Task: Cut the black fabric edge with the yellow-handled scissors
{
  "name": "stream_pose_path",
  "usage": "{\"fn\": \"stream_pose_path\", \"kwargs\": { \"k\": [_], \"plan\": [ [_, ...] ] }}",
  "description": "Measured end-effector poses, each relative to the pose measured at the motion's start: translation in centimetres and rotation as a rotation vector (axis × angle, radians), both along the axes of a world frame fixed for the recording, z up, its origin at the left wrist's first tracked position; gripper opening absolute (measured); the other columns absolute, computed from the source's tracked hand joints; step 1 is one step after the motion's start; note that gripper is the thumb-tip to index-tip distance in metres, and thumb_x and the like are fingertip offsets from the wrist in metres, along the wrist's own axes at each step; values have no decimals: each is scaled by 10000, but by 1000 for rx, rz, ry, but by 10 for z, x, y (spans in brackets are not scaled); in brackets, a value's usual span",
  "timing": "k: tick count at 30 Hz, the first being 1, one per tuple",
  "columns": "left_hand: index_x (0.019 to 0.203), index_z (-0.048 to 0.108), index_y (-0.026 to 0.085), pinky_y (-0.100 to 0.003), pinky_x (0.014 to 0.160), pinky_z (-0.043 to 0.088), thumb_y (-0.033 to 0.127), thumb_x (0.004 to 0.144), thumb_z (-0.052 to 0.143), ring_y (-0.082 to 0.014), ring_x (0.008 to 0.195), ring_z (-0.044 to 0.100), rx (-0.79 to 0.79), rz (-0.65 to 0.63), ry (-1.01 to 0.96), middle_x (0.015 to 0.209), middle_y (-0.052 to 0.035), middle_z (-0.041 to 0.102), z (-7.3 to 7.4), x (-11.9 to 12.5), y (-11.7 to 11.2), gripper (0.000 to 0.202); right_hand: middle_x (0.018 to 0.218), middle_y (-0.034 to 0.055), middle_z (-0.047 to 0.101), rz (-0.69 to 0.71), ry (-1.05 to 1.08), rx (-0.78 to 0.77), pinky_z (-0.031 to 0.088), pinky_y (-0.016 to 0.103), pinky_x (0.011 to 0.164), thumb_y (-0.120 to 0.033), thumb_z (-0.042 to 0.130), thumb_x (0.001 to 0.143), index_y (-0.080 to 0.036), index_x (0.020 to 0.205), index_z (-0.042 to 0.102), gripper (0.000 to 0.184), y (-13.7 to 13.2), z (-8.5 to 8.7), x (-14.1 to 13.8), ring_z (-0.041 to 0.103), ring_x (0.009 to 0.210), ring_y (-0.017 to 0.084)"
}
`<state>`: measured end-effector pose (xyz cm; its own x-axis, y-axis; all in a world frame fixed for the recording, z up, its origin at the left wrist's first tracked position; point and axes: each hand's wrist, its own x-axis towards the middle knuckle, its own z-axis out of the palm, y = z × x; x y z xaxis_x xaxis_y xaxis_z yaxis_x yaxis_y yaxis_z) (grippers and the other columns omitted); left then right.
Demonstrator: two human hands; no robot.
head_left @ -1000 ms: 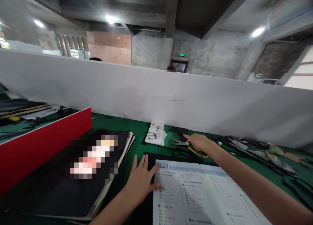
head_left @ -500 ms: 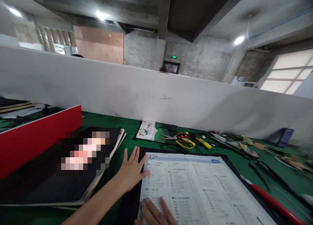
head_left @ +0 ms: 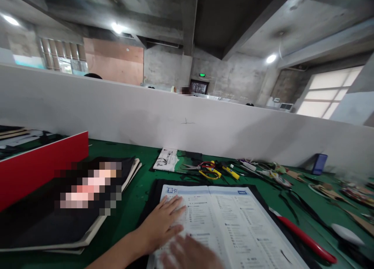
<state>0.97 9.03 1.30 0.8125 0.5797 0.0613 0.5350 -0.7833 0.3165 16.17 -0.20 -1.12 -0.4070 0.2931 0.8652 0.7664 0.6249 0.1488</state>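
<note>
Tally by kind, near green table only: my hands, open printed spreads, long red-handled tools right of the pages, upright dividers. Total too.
Bare hands, left hand and blurred right hand: 2
Open white printed spread: 1
Long red-handled tool: 1
Upright dividers, white panel and red panel: 2
Total: 6

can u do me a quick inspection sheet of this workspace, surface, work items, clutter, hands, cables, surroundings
surface: green tabletop, largely covered toward the right
work items: open printed booklet lying on a black sheet
clutter: scissors and yellow-handled tools beyond the booklet; red-handled tool to its right; black-covered stack to its left
hands: left hand flat on the left page, fingers spread; right hand blurred over that page's lower part, contact unclear
cables: nothing seen for certain; black strips at right could be scraps
surroundings: white partition behind, red divider at left, lit green sign beyond
</note>
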Motion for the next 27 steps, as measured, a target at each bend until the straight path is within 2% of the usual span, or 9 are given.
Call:
{"fn": "stream_pose_path", "kwargs": {
  "k": [1, 3, 4, 5, 7, 9, 12, 14, 27],
  "plan": [
    [1430, 271, 334, -482, 1141, 116, 557, 938, 318, -229, 1408, 144, 10, -3, 1, 1524, -30, 193, 0, 0, 1, 543, 884, 5, 741, 2, -77, -212, 577, 266, 617, -484, 396, 907, -250, 1145, 602, 393, 2, 21, 29, 697, 709, 172],
    [1436, 252, 336, -490, 1140, 117, 585, 906, 383, -247, 1409, 130, 3, 3, 16, 1530, -30, 159, 1, 0, 0, 600, 1147, 25, 669, -279, -98, -681, 525, 340, 872, -419, 363, 929, -263, 1236, 560, 396, 12, 52, 94, 645, 996, 189],
    [1439, 237, 343, -492, 1140, 117, 589, 899, 396, -249, 1410, 120, -12, 11, 30, 1534, -24, 138, 3, 1, 0, 614, 1244, 35, 612, -436, -96, -814, 437, 387, 993, -416, 334, 941, -248, 1260, 547, 419, 18, 60, 128, 563, 1142, 204],
    [1441, 219, 352, -495, 1140, 115, 594, 895, 401, -248, 1411, 106, -31, 17, 48, 1536, -16, 117, 4, 1, -1, 624, 1303, 83, 561, -525, -74, -853, 359, 442, 1052, -427, 334, 940, -187, 1284, 531, 464, 25, 62, 158, 480, 1233, 239],
    [1443, 189, 367, -513, 1138, 99, 603, 898, 382, -251, 1413, 84, -58, 19, 74, 1539, 1, 92, 6, 2, -1, 624, 1416, 161, 412, -633, -42, -906, 301, 519, 1067, -445, 388, 910, -99, 1360, 435, 569, 35, 50, 207, 321, 1334, 301],
    [1443, 181, 373, -544, 1132, 78, 620, 898, 358, -268, 1412, 87, -66, 15, 64, 1538, 6, 94, 6, 2, -1, 624, 1460, 140, 335, -686, -35, -975, 276, 573, 1058, -478, 390, 900, -134, 1397, 384, 604, 39, 26, 236, 259, 1357, 308],
    [1441, 183, 382, -588, 1117, 52, 638, 891, 350, -296, 1407, 115, -64, 13, 38, 1536, 7, 109, 6, 2, 0, 629, 1499, 63, 259, -696, -53, -1027, 129, 557, 1107, -522, 306, 922, -216, 1423, 334, 588, 33, -7, 248, 189, 1383, 250],
    [1438, 179, 394, -605, 1109, 42, 638, 892, 348, -299, 1406, 124, -60, 19, 41, 1536, 14, 114, 5, 2, 0, 622, 1513, 40, 219, -701, -60, -1034, 74, 554, 1113, -542, 254, 931, -237, 1435, 303, 591, 29, -16, 248, 149, 1393, 231],
    [1430, 183, 424, -645, 1089, 63, 637, 893, 338, -316, 1405, 126, 7, 46, 75, 1534, 33, 123, 3, 3, 1, 599, 1510, 38, 239, -704, -8, -1007, 47, 563, 1110, -553, 265, 926, -246, 1429, 317, 592, 18, -17, 243, 149, 1397, 225]
  ]
}}
